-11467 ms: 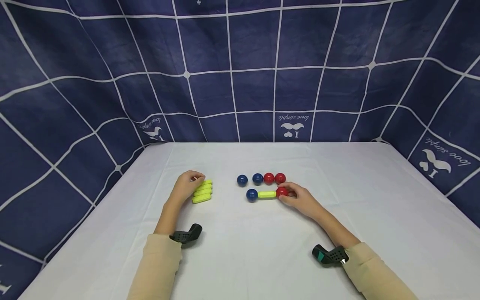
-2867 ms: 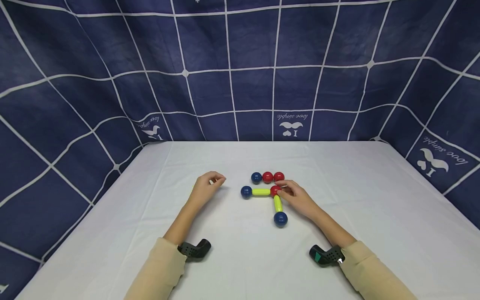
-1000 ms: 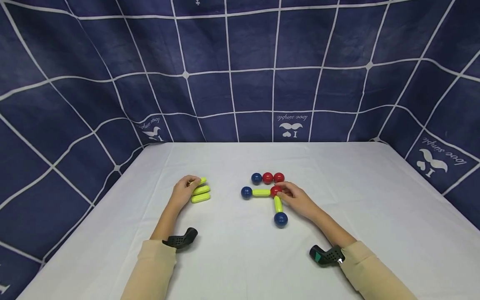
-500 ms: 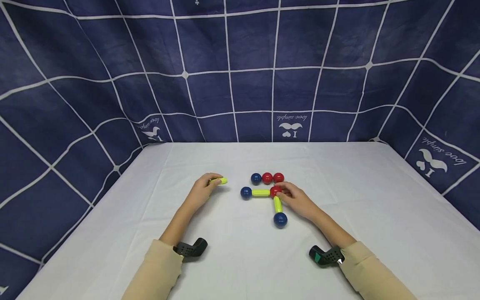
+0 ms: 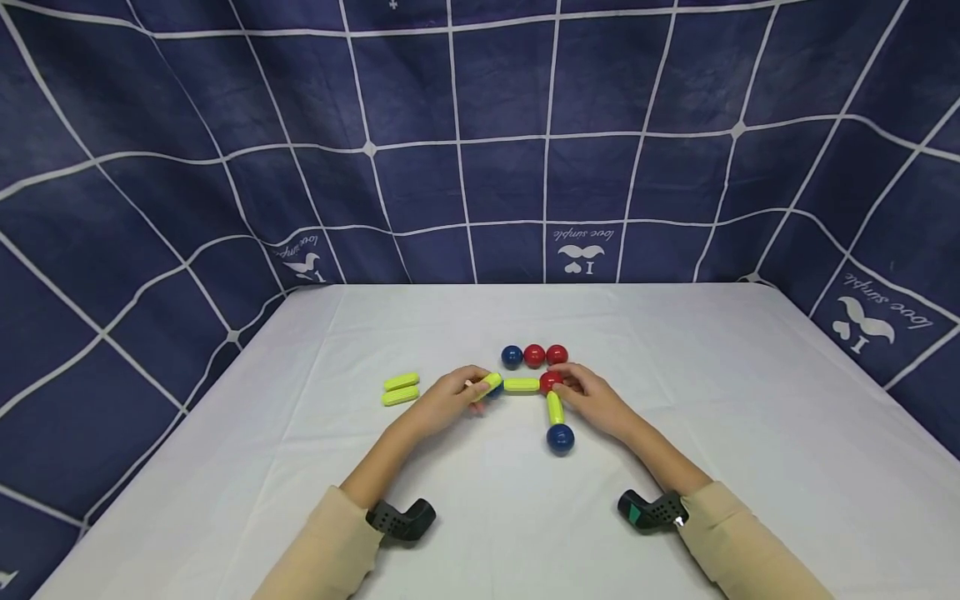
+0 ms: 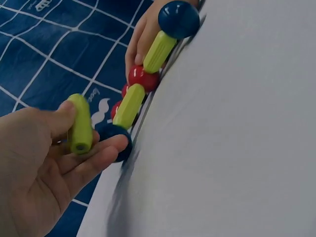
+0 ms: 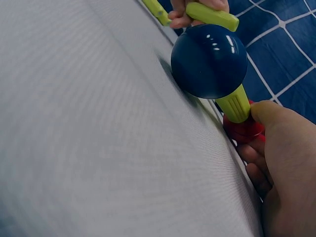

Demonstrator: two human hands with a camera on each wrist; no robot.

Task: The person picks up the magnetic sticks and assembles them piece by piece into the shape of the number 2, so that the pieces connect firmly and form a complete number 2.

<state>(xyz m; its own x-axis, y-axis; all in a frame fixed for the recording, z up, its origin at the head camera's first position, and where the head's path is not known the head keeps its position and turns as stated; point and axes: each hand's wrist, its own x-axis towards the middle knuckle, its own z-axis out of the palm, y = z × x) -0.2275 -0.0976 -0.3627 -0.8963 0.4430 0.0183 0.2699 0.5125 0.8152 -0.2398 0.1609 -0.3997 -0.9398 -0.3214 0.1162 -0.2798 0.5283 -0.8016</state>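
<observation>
My left hand point(image 5: 444, 405) pinches a yellow-green magnetic rod point(image 6: 81, 126) between thumb and fingers, tilted above the table. Its fingers are right at the left blue ball point(image 6: 112, 130), which they partly cover. From that ball a yellow-green rod point(image 5: 522, 385) runs to a red ball point(image 5: 551, 382). Another rod point(image 5: 555, 408) leads from the red ball toward the near blue ball point(image 7: 210, 61), forming an L. My right hand point(image 5: 597, 404) grips the red ball from the right, thumb and fingers at its sides.
Behind the L stand a loose blue ball point(image 5: 512, 357) and two red balls point(image 5: 534, 357) in a row. Two spare rods point(image 5: 401, 388) lie at the left on the white tablecloth point(image 5: 480, 517). A dark blue checked curtain point(image 5: 510, 175) encloses the back and sides.
The left hand has picked a rod from the left group and carried it right to the left blue ball. Earlier, the second rod and near blue ball joined the L. The right hand stays at the red ball.
</observation>
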